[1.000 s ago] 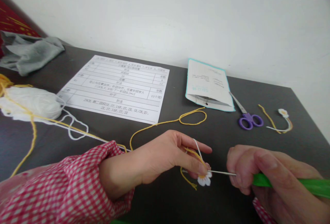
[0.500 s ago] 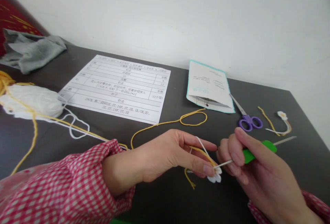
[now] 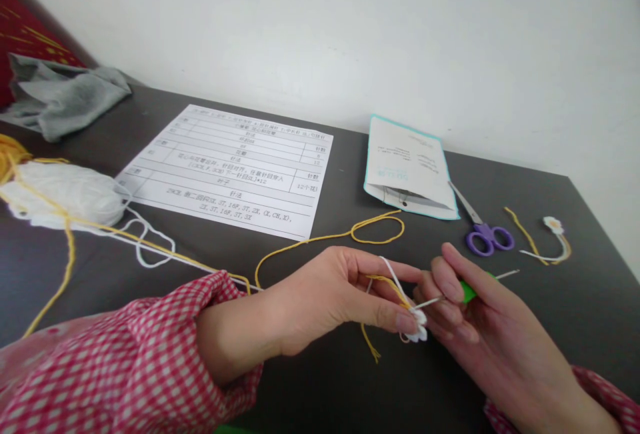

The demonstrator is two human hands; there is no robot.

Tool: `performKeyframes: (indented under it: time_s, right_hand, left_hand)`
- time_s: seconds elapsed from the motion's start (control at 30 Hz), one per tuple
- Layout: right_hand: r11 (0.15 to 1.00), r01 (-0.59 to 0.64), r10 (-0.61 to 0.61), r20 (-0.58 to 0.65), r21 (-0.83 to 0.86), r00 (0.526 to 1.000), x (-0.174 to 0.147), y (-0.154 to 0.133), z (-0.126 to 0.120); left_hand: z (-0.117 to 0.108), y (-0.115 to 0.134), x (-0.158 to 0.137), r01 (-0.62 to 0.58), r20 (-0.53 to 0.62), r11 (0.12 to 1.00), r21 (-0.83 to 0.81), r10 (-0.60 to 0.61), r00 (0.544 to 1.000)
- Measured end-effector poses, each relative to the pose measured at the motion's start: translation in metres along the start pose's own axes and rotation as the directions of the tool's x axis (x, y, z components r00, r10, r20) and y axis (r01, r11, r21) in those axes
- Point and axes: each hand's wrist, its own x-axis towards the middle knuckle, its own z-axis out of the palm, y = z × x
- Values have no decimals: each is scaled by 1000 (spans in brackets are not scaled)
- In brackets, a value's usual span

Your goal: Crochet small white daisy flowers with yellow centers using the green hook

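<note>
I have the flower (image 3: 419, 331) pinched at the tip of my left hand (image 3: 335, 301), thumb pressed flat across it and almost no gap left; the fingers behind are partly hidden. Its white petals stick out past my thumb tip, to the right and downward. My left forefinger reaches out nearly straight above, and the white strand (image 3: 391, 271) runs from it down to the flower.

My right hand (image 3: 485, 327) is curled firmly around the green grip of the hook (image 3: 431, 301), just beside the flower. The hook's long axis slants from upper right to lower left, its working end pointing at the flower's upper edge by my left thumb; whether it passes through a stitch, I cannot tell. The other metal end pokes out beyond my right thumb.
</note>
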Motion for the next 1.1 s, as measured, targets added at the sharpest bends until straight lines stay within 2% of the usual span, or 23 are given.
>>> performKeyframes:
  time_s: [0.23,0.37,0.83,1.1]
  right_hand:
    - [995,-24,26,-16,95,1000,2,4,2]
    - [997,-11,13,-33,72,999,2,2,1]
    - [984,139,-147,-68,-115,987,1,-3,-2]
    - [904,311,-351,-94,-292,932,-5,-7,4]
  left_hand:
    - [0,1,-2,-18,-5,999,28,19,1000]
    - [0,1,-1,-10,-46,999,37,12,999]
    - [-2,-2,0,-28,-50,999,26,29,998]
    - [-2,-2,0,-32,-50,999,24,33,998]
